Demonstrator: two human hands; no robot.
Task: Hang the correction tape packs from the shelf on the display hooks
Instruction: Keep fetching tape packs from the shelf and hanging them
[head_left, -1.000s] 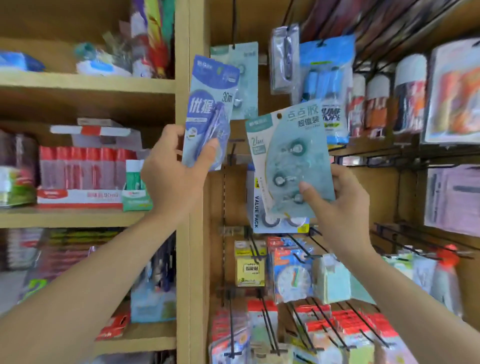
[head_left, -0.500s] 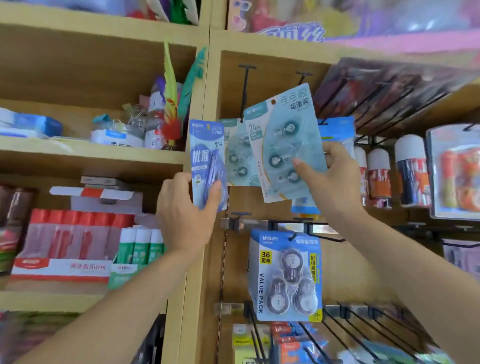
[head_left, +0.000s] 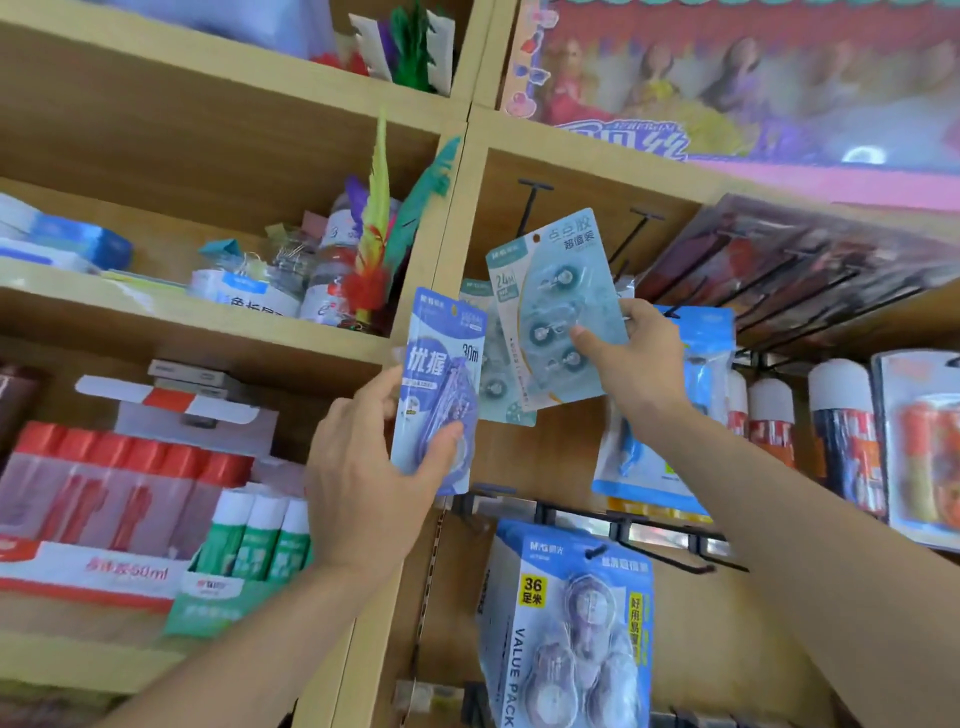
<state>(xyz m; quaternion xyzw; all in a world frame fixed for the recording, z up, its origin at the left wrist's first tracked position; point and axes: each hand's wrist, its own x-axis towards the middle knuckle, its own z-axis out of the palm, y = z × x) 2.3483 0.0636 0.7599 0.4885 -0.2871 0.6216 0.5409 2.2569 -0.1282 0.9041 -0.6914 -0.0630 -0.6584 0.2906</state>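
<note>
Two packs are in hand and neither is on a hook yet. Her or his left hand (head_left: 363, 467) grips the blue single pack (head_left: 441, 384) by its lower end, across the front of the wooden upright (head_left: 436, 244). The right hand (head_left: 634, 358) pinches the teal three-roller pack (head_left: 556, 306) just right of that upright, punched hole uppermost. A bare hook (head_left: 532, 202) waits higher, also right of the upright. Another teal pack (head_left: 488, 374) seems to hang already behind the held ones. By my reckoning, two remain to hang. Compared with a second ago, both hands have risen along the upright and the teal pack sits closer under the hook.
</note>
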